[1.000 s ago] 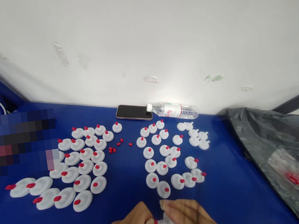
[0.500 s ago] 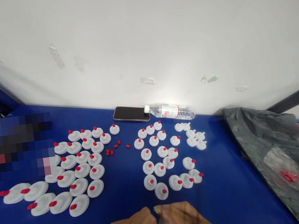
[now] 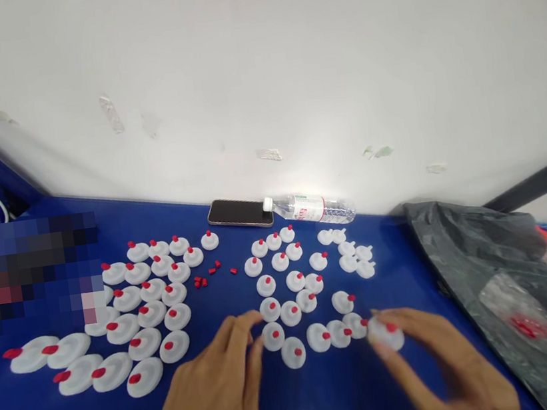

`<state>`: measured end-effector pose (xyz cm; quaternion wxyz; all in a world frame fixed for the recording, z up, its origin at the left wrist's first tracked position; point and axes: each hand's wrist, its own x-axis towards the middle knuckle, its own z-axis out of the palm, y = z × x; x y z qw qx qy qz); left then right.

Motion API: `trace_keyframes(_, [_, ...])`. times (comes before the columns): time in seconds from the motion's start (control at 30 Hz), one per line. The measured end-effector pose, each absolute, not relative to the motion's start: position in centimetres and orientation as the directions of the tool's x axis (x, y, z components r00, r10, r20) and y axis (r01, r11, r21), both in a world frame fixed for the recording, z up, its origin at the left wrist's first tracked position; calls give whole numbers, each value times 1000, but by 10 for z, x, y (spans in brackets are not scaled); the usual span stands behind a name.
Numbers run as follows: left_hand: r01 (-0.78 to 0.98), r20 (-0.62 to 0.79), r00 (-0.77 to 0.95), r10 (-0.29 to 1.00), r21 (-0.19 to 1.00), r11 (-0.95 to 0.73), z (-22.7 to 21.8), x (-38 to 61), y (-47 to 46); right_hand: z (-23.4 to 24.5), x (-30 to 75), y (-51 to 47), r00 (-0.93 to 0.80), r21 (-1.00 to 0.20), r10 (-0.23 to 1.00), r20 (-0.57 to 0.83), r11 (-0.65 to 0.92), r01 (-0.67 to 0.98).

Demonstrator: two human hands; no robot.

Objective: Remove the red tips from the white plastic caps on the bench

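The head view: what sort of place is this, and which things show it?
Probably a workbench for handling small parts: red-capped white discs lie in groups on a blue tabletop, loose red caps lie between groups, and the right hand holds another disc.

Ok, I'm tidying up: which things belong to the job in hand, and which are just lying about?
Job, apparently:
red-tipped white plastic discs
untipped white plastic discs
small loose red caps
clear plastic packet, red contents

Seemingly lying about:
black rectangular phone
clear plastic bottle
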<state>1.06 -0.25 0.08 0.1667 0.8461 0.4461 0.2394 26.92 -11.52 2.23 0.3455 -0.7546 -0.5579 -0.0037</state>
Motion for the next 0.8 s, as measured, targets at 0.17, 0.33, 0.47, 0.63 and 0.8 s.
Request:
trace_keyframes(0.17, [822,206,554,807,17,-569,-5,7,28,9,318,-94,661,-495,706,253,-493,716])
trace_keyframes(0.33, [798,146,593,792,-242,-553,7,18,50,4,314,-73,508,-707,859,70,-317,632])
trace_keyframes(0.47, [774,54,611,789,-246,-583,10,23,64,13,320,-67,556,-673,822,122,-343,655])
trace_keyframes(0.63, [748,43,645,763,-239,-619,4,23,68,13,336,-52,515,-566,836,187,-337,752])
trace_keyframes(0.8, [736,92,675,732,-160,-658,0,21,64,4,343,-44,481,-569,850,217,-290,769])
